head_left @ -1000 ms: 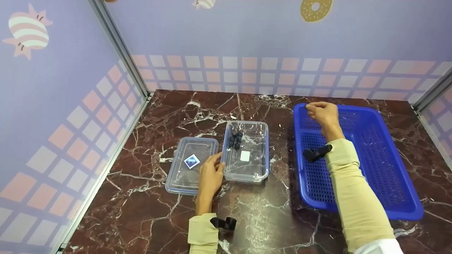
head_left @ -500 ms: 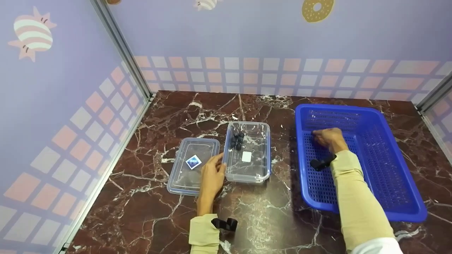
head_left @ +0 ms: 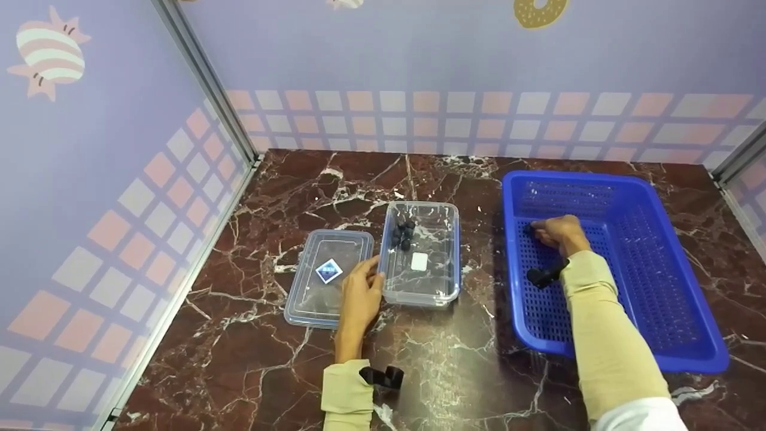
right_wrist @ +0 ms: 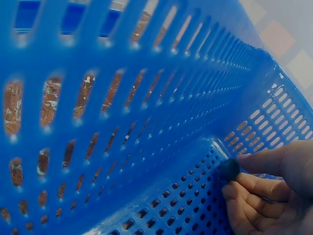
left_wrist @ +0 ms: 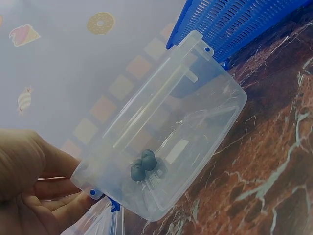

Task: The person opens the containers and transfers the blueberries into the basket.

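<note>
My right hand is down inside the blue plastic basket, near its left wall. Thumb and fingertips pinch a dark blueberry, close over the slotted floor. My left hand touches the left side of a clear plastic food container. Its fingers lie at the container's corner by a blue latch, as the left wrist view shows. Several blueberries lie in a cluster inside the container, toward its far left part.
A clear lid with a blue diamond label lies left of the container, partly under my left hand. All stand on a dark red marble-patterned table. Patterned walls close off the back and sides.
My right hand has moved from over the basket's far left rim down to its floor, and has stayed there since half a second ago. My left hand has kept its place.
</note>
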### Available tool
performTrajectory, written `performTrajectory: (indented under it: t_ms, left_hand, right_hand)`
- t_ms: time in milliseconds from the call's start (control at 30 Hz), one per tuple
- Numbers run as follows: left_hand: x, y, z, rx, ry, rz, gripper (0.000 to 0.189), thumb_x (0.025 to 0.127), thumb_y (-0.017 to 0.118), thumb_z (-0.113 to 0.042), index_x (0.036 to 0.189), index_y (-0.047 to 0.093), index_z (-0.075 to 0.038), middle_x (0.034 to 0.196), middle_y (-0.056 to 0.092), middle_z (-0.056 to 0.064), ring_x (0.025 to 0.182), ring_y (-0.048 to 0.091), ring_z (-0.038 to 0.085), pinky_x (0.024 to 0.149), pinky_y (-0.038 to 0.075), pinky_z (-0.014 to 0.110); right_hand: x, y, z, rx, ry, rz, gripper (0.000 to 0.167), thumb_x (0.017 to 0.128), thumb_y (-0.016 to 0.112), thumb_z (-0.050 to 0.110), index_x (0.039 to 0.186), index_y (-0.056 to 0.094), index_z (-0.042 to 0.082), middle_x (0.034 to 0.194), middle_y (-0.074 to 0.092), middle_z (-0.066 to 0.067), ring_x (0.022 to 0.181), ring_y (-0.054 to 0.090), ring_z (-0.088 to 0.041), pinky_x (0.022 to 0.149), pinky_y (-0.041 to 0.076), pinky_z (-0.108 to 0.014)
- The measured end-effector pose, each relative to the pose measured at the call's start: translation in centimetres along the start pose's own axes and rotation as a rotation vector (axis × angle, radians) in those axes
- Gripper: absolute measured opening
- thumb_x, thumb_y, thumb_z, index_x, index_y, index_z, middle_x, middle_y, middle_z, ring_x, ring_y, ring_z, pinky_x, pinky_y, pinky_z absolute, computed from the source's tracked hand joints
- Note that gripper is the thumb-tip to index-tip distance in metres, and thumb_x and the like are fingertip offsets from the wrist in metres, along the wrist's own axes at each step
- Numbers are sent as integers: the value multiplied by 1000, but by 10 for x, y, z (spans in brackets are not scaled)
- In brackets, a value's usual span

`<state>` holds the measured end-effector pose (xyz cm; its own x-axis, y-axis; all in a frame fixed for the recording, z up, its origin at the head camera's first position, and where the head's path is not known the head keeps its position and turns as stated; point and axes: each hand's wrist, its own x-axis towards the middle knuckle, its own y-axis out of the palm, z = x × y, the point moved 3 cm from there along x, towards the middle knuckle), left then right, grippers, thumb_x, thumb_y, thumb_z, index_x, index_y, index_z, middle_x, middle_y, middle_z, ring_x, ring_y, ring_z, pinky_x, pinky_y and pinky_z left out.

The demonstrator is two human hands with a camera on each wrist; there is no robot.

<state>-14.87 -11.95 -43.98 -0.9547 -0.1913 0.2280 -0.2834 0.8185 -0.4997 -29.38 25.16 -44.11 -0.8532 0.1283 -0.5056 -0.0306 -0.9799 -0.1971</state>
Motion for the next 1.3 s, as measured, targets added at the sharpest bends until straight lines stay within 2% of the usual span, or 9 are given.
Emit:
performTrajectory:
  t_ms: [300,533,600,700,800,967,1133,1233,1300]
  left_hand:
    - [-1,-2,-1,-14,6,1,33,88,60,-1,121,62,3,110,66,18,96,67,27,87,55,36]
    - [0,-2,-2,25,17,-9,33,87,61,-1,121,62,3,110,67,17,94,68,27,86,55,38]
    - [0,-2,-2,36,24,-13,33,87,61,-1,120,63,3,109,67,17,93,68,27,85,55,39]
    - [-1,-2,-2,30,24,-15,33,87,61,-1,120,63,3,109,67,17,92,67,27,85,55,39]
    - [-1,-1,-2,31,21,-12,33,87,61,-2,120,62,3,110,67,17,93,67,26,85,54,39]
    - [-1,-1,-2,12,-1,-3,34,88,61,-3,122,62,2,114,66,16,96,67,27,87,54,38]
    - [0,0,-1,13,-5,-2,34,88,61,-3,122,62,1,114,66,16,97,67,27,88,54,38]
    - [0,0,0,14,-11,-3,34,88,61,-3,122,63,1,114,66,16,98,67,27,88,54,37]
    - [-1,0,0,15,-4,-5,34,88,61,-2,121,63,1,113,66,17,97,67,27,88,54,38]
  right_hand:
    - [-4,-3,10,-51,-29,-13,9,90,60,7,86,53,4,49,58,9,44,55,3,50,50,-12]
    - [-12,-3,38,-97,-141,-39,8,91,60,9,92,56,3,54,58,12,48,53,4,51,48,-11]
    - [-17,-1,48,-104,-180,-50,12,91,61,11,99,59,1,57,59,12,52,55,3,54,49,-11]
    - [-25,5,64,-115,-231,-68,31,91,62,14,117,59,-4,60,60,15,58,58,3,57,49,-11]
    - [-32,13,79,-107,-287,-72,44,92,62,16,127,54,-10,61,60,16,60,59,4,60,50,-10]
    - [-44,36,100,-104,-376,-47,42,91,63,16,123,56,-11,71,63,12,63,60,3,67,53,-12]
    - [-54,63,109,-195,-415,-1,39,94,60,20,124,59,-5,97,66,-2,76,60,-1,81,52,-19]
    - [-57,81,110,-252,-440,29,37,94,60,22,122,61,-2,112,65,-13,81,59,-5,80,50,-21]
    - [-58,93,109,-281,-466,41,35,93,61,22,120,62,-1,114,65,-15,82,59,-6,79,50,-21]
